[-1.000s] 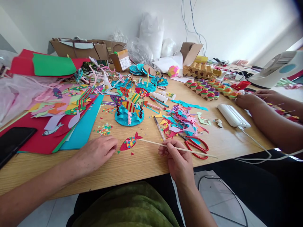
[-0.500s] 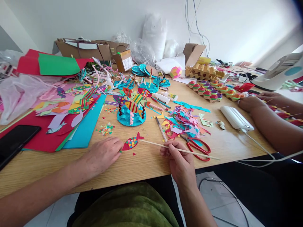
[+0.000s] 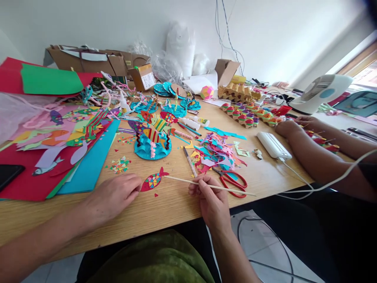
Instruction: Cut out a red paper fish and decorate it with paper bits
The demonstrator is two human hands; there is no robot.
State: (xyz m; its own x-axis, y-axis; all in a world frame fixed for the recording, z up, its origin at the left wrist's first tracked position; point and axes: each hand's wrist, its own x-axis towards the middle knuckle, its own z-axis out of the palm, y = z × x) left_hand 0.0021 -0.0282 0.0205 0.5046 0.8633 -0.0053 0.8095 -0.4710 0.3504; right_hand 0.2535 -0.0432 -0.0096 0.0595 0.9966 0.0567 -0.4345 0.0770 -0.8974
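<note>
A red paper fish [image 3: 153,181] lies on the table, its body covered with small coloured paper triangles. At its head end, my left hand [image 3: 119,196] rests with curled fingers closed on the edge; the fingertips are partly hidden. My right hand [image 3: 210,198] pinches a thin pale stick [image 3: 182,179], whose far tip is beside the fish's tail. A loose red triangle [image 3: 156,195] sits just below the fish. Left of and above it is a small pile of coloured paper bits [image 3: 120,165]. Red-handled scissors [image 3: 235,182] lie beyond my right hand, near a pen [image 3: 190,162].
A blue stand with paper fish [image 3: 153,147] is ahead, with paper scraps [image 3: 218,151] to its right. Coloured sheets [image 3: 97,157] lie left, near a black phone [image 3: 10,175]. A white power bank [image 3: 273,145] with a cable stands right, near another person's arms [image 3: 312,145].
The camera view has turned to the right, so everything sits further left in the picture. Both hands, the stick and the fish keep nearly the same positions relative to one another.
</note>
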